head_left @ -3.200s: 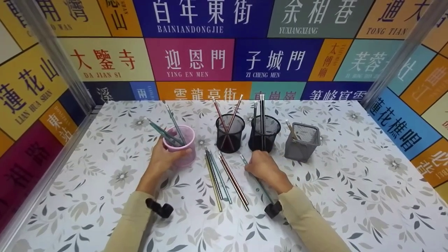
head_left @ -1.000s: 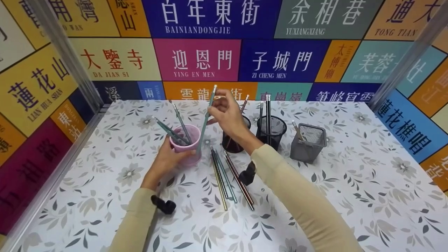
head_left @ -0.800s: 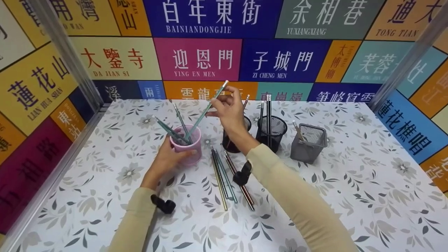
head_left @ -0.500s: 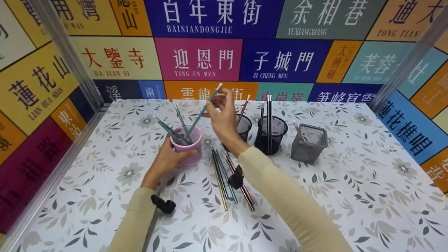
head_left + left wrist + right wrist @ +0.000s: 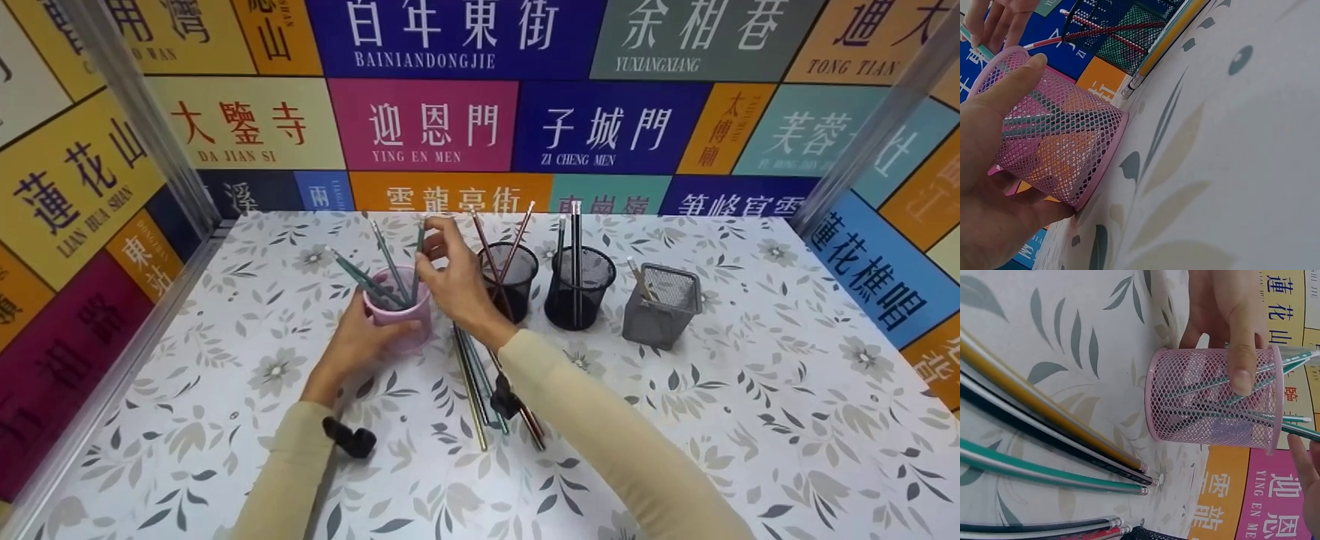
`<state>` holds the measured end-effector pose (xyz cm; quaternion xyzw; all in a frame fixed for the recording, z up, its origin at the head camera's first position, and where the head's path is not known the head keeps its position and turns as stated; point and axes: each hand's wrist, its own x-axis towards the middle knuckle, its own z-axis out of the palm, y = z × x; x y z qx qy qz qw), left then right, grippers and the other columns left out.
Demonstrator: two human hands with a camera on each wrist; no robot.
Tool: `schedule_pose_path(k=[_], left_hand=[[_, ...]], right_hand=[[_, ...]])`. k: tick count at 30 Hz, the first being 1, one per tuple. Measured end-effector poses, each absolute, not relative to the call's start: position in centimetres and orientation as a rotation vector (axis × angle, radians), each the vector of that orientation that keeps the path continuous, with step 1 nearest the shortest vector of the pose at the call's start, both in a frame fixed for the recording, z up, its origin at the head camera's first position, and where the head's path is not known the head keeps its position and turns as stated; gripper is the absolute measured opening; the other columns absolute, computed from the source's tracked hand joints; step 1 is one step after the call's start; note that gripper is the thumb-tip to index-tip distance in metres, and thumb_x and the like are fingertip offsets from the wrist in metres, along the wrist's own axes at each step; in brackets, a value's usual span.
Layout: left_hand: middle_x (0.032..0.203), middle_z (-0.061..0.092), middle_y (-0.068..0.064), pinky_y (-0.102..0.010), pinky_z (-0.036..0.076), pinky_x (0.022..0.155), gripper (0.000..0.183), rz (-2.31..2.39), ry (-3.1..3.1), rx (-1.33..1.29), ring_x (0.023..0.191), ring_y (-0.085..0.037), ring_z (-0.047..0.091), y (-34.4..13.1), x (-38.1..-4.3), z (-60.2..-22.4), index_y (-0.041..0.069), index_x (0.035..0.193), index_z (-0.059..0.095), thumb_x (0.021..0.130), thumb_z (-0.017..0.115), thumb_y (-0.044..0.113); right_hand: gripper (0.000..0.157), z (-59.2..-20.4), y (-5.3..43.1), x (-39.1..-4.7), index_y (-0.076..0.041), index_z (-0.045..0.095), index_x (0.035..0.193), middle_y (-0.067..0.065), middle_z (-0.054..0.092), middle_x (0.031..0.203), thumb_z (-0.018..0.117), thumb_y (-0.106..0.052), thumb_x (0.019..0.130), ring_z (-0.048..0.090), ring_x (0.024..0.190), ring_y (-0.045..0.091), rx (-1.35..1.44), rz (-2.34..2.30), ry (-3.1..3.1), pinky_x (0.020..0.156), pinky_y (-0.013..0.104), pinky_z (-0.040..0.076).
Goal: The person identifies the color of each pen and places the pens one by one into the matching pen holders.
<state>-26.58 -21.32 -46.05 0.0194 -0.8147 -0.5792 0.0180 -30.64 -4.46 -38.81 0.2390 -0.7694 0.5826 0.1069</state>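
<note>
Both long sleeves (image 5: pixel 281 469) are plain beige, with a small black camera (image 5: pixel 363 442) near each cuff (image 5: pixel 313 409).

On my feed, pink rectangular printed wall panel (image 5: pixel 424 125) reads 迎恩門, YING EN MEN. I read around it, all rectangular, printed: directly above, wide navy-blue panel (image 5: pixel 457 37), 百年東街, BAINIANDONGJIE; above and right, grey-green panel (image 5: pixel 688 41), YUXIANGXIANG; right, smaller navy-blue panel (image 5: pixel 611 127), 子城門, ZI CHENG MEN; left, pale-yellow panel (image 5: pixel 247 124) with red lettering, DA JIAN SI; far left, bright-yellow side-wall panel (image 5: pixel 82 180), LIAN HUA SHAN; far upper right, tan panel (image 5: pixel 855 45), TONG TIAN; below, orange panel (image 5: pixel 450 196), begins 雲龍.
</note>
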Motion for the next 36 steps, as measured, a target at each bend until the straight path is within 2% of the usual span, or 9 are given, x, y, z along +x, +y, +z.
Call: schedule_pose_path(k=[9,16,22,27,36], left_hand=[[0.155,0.041,-0.015,-0.045,0.033,0.122,0.102,-1.805,-2.528,0.042,0.144,-0.029,0.041,-21.6,-26.6,-46.1,0.009,0.155,0.024,0.077,0.087,0.027],[0.155,0.042,-0.014,-0.045,0.034,0.121,0.104,-1.806,-2.517,0.031,0.143,-0.029,0.042,-21.5,-26.5,-46.1,0.011,0.155,0.025,0.075,0.088,0.032],[0.156,0.041,-0.015,-0.046,0.032,0.122,0.102,-1.821,-2.501,0.011,0.144,-0.030,0.040,-21.6,-26.4,-46.2,0.010,0.155,0.025,0.077,0.087,0.029],[0.155,0.043,-0.015,-0.045,0.033,0.122,0.103,-1.823,-2.511,0.034,0.143,-0.030,0.042,-21.6,-26.4,-46.2,0.011,0.155,0.026,0.076,0.088,0.031],[0.156,0.041,-0.013,-0.044,0.032,0.123,0.107,-1.812,-2.567,0.103,0.146,-0.028,0.040,-21.4,-26.6,-46.0,0.015,0.156,0.024,0.074,0.088,0.039]], right_hand=[[0.040,-39.3,-5.1,-30.4,-0.009,0.051,0.132,0.014,0.067,0.102,0.063,-0.003,0.095,0.065,0.095,0.022,0.779,1.637,-2.410,0.082,0.023,0.058],[0.042,-39.3,-4.9,-30.5,-0.009,0.051,0.133,0.014,0.066,0.105,0.066,-0.007,0.094,0.066,0.098,0.023,0.812,1.635,-2.446,0.087,0.024,0.058],[0.042,-39.0,-4.2,-30.7,-0.009,0.059,0.134,0.013,0.067,0.110,0.068,-0.014,0.094,0.066,0.106,0.024,0.890,1.635,-2.474,0.095,0.027,0.056],[0.040,-38.9,-3.6,-30.9,-0.009,0.063,0.130,0.012,0.067,0.108,0.070,-0.018,0.092,0.065,0.106,0.022,0.904,1.630,-2.435,0.093,0.026,0.056],[0.033,-39.1,-1.5,-31.5,-0.006,0.065,0.122,0.012,0.065,0.110,0.073,-0.011,0.090,0.064,0.101,0.022,0.866,1.608,-2.498,0.085,0.027,0.055]])
